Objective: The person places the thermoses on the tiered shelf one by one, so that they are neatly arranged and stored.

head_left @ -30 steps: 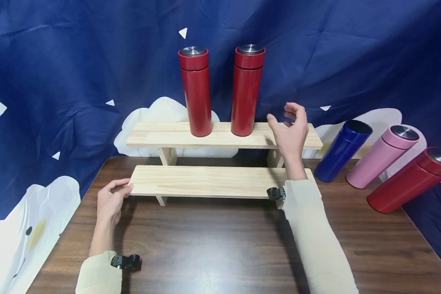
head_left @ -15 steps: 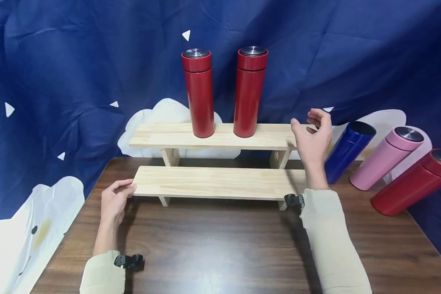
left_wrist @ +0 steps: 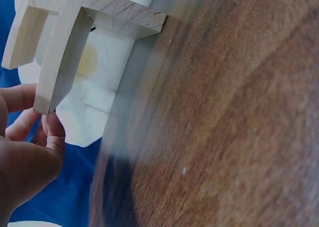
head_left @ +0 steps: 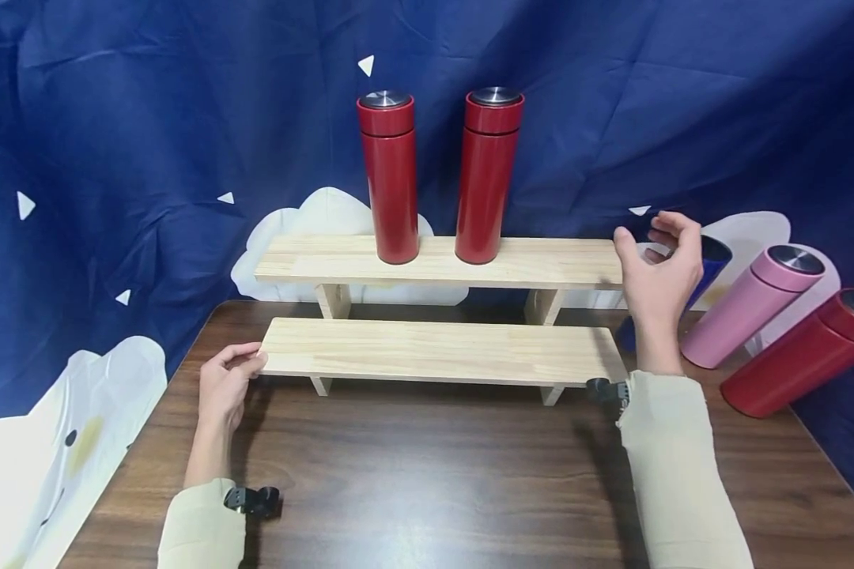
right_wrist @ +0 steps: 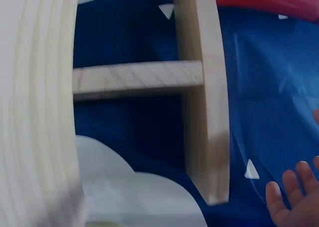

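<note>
My left hand (head_left: pixel 224 387) pinches the left end of the lower board of a two-tier wooden shelf (head_left: pixel 434 352); in the left wrist view its thumb and fingers lie on either side of the board's end. My right hand (head_left: pixel 660 276), fingers loosely bent and holding nothing, is raised beside the right end of the upper board. Behind it a blue thermos bottle (head_left: pixel 712 265) is partly hidden. Two red thermos bottles stand upright on the upper board, a left one (head_left: pixel 393 190) and a right one (head_left: pixel 489 190). In the right wrist view the right hand (right_wrist: pixel 299 202) shows at the lower right corner.
To the right, a pink thermos bottle (head_left: pixel 743 312) and another red thermos bottle (head_left: pixel 797 356) stand on the brown wooden table (head_left: pixel 413 466). Right behind the shelf hangs a dark blue curtain (head_left: pixel 185 118) with white patches. Black wrist cameras sit on both sleeves.
My right hand has moved right, from over the upper board to beyond its right end, in front of the blue thermos bottle. My left hand keeps its pinch. The head view has shifted slightly.
</note>
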`<state>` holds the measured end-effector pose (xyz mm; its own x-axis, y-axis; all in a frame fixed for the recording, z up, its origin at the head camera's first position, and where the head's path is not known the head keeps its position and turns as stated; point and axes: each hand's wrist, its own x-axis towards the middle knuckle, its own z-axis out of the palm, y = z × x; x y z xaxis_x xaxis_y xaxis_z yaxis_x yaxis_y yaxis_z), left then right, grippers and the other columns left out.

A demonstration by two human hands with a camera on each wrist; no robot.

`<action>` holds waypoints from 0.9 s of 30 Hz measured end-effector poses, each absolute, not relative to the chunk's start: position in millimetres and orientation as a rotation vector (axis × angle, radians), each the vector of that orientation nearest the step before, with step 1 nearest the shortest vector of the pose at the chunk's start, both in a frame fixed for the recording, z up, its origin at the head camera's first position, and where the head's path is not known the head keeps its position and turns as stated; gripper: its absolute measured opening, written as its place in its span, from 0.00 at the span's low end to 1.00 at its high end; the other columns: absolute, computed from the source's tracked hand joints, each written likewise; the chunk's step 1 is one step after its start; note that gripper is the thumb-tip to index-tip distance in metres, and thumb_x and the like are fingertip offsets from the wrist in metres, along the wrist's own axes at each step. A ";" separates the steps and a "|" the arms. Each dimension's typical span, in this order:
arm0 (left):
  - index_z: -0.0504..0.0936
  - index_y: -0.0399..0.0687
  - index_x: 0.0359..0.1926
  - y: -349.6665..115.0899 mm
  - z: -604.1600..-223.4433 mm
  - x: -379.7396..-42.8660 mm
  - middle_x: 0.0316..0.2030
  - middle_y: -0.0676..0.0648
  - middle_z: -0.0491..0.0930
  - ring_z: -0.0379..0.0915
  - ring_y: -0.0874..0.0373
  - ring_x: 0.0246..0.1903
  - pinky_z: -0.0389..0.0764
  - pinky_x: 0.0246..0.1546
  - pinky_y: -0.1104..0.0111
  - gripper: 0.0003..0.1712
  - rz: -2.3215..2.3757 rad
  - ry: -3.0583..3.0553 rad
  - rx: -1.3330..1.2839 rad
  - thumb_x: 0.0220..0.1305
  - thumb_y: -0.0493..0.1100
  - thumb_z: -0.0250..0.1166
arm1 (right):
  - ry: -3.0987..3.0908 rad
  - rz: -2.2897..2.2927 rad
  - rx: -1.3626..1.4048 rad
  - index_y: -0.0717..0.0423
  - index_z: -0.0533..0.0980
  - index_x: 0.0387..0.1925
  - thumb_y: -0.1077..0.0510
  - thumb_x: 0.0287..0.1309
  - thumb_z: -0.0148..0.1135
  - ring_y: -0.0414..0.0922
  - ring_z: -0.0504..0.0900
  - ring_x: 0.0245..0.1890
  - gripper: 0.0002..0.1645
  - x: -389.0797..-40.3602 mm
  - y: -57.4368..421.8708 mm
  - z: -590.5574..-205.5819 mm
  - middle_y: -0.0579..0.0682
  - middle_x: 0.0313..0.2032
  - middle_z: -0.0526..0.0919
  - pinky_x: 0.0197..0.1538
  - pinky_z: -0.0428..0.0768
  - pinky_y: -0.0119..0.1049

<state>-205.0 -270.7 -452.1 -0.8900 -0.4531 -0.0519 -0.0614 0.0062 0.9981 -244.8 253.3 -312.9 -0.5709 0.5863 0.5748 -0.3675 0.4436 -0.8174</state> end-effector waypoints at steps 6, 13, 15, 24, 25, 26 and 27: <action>0.80 0.24 0.51 -269.9 -451.4 -203.6 0.27 0.56 0.81 0.74 0.66 0.24 0.76 0.28 0.77 0.18 -1.950 -1.989 0.525 0.59 0.25 0.68 | -1.738 1.290 -0.230 0.51 0.77 0.54 0.57 0.54 0.72 0.35 0.76 0.47 0.24 -235.5 267.8 -305.6 0.39 0.46 0.79 0.47 0.74 0.29; 0.82 0.27 0.49 -269.5 -450.3 -204.5 0.27 0.55 0.81 0.74 0.66 0.24 0.76 0.28 0.77 0.16 -1.950 -1.987 0.528 0.59 0.25 0.68 | -1.680 1.317 -0.322 0.50 0.77 0.54 0.58 0.52 0.73 0.37 0.78 0.49 0.26 -237.8 297.6 -313.8 0.40 0.49 0.79 0.47 0.74 0.29; 0.82 0.26 0.49 -269.6 -449.6 -205.7 0.27 0.55 0.80 0.74 0.66 0.24 0.76 0.28 0.77 0.16 -1.943 -1.987 0.519 0.59 0.26 0.68 | -1.665 1.335 -0.363 0.49 0.77 0.54 0.58 0.52 0.73 0.37 0.78 0.50 0.26 -234.7 301.2 -311.7 0.41 0.50 0.78 0.48 0.75 0.29; 0.80 0.24 0.52 -270.6 -452.1 -206.0 0.26 0.57 0.81 0.75 0.67 0.25 0.76 0.28 0.77 0.19 -1.962 -1.995 0.535 0.59 0.25 0.68 | -1.591 1.307 -0.414 0.48 0.77 0.52 0.60 0.51 0.72 0.36 0.78 0.46 0.25 -219.0 321.4 -306.7 0.40 0.48 0.79 0.48 0.75 0.28; 0.80 0.24 0.52 -270.8 -452.7 -206.1 0.26 0.57 0.81 0.75 0.67 0.25 0.76 0.28 0.77 0.19 -1.957 -1.998 0.534 0.59 0.25 0.68 | -1.584 1.289 -0.417 0.48 0.78 0.51 0.60 0.50 0.72 0.35 0.78 0.46 0.24 -218.0 324.1 -306.4 0.40 0.47 0.79 0.48 0.75 0.27; 0.80 0.24 0.52 -270.9 -453.1 -206.1 0.27 0.57 0.81 0.74 0.67 0.25 0.76 0.28 0.77 0.19 -1.953 -1.999 0.532 0.59 0.25 0.68 | -1.572 1.278 -0.419 0.47 0.78 0.50 0.60 0.50 0.73 0.35 0.78 0.45 0.24 -217.0 326.7 -305.7 0.40 0.46 0.79 0.48 0.75 0.27; 0.80 0.24 0.52 -270.9 -453.1 -206.1 0.27 0.57 0.81 0.74 0.67 0.25 0.76 0.28 0.78 0.19 -1.947 -2.003 0.531 0.59 0.25 0.68 | -1.562 1.269 -0.419 0.47 0.78 0.50 0.60 0.49 0.73 0.35 0.78 0.45 0.24 -215.9 328.7 -304.6 0.40 0.46 0.79 0.48 0.76 0.26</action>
